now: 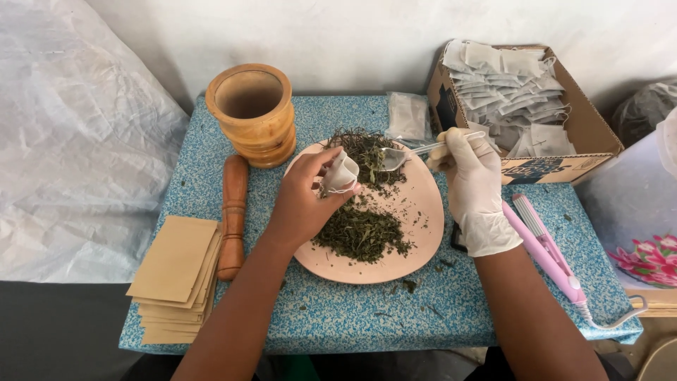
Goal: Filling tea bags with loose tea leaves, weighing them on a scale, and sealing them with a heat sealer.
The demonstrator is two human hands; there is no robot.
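The bare left hand pinches a small white filter bag open over the pink plate of dried herbs. The gloved right hand holds a clear plastic spoon, seemingly loaded, its bowl just beside the bag's mouth.

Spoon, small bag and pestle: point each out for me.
spoon (395, 156), head view, on its bowl.
small bag (341, 173), head view, on its white side.
pestle (233, 212), head view, mid-shaft.
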